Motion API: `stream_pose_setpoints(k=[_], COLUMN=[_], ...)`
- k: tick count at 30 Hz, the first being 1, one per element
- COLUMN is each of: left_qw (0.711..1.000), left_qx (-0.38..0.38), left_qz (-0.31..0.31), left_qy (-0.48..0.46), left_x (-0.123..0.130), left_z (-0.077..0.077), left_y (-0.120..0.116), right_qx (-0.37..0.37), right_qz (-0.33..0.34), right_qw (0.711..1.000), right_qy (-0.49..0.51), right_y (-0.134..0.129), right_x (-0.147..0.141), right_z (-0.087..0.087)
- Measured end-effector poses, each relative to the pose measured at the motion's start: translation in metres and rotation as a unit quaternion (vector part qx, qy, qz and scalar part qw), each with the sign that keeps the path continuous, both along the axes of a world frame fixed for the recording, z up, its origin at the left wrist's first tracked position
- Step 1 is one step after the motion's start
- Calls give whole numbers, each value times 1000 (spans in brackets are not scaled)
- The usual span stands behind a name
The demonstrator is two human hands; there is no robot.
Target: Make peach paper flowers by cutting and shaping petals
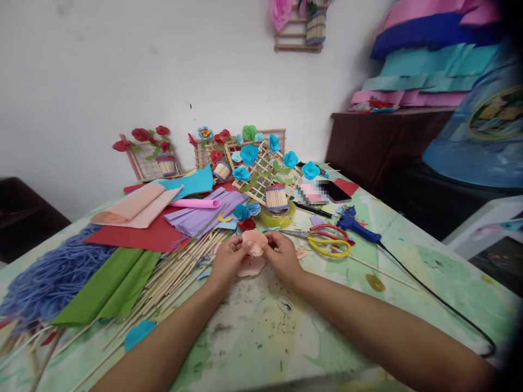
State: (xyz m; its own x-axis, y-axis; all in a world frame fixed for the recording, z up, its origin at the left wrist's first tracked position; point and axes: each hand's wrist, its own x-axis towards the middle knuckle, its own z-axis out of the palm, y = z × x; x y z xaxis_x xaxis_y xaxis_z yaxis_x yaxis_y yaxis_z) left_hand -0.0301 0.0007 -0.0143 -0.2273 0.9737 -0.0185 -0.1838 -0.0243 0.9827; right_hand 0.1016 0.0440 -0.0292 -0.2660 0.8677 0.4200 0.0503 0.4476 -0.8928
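Peach petal [254, 239] | left hand [229, 255], right hand [285, 257] pinching it | stick basket [277, 197] beneath blue flowers [249, 154]

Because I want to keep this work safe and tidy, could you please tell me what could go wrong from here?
1. The peach paper piece, pinched between the left hand and right hand, could crease or tear if pulled unevenly.
2. The scissors lie close beyond the right hand, which might brush the blades if it moves forward.
3. The glue gun has a black cord curving across the table; an arm sweeping right might snag it.
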Motion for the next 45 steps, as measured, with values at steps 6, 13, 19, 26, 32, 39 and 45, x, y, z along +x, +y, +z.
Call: stream_pose_setpoints(k=[6, 13, 19, 26, 32, 39, 45], left_qw=[1000, 1000, 999, 999, 995, 999, 999], left_qx=[4, 8, 16, 2, -28, -14, -13], left_qz=[-7, -7, -15, -25, -40, -26, -41], left_qy=[15, 21, 31, -22, -87, -22, 8], left_x=[2, 7, 4, 3, 4, -1, -1], left_z=[-4, 0, 3, -4, -4, -5, -8], left_y=[1, -3, -5, -1, -2, -1, 0], right_qx=[1, -15, -17, -44, -63, -18, -1], right_qz=[5, -12, -3, 14, 17, 21, 16], right_qw=[1000, 999, 1000, 998, 996, 999, 1000], right_qy=[-13, -35, -21, 31, 68, 17, 13], right_y=[1, 2, 2, 3, 3, -1, -3], right_x=[0, 0, 1, 0, -1, 0, 0], right_z=[-2, -3, -5, -7, -7, -6, -4])
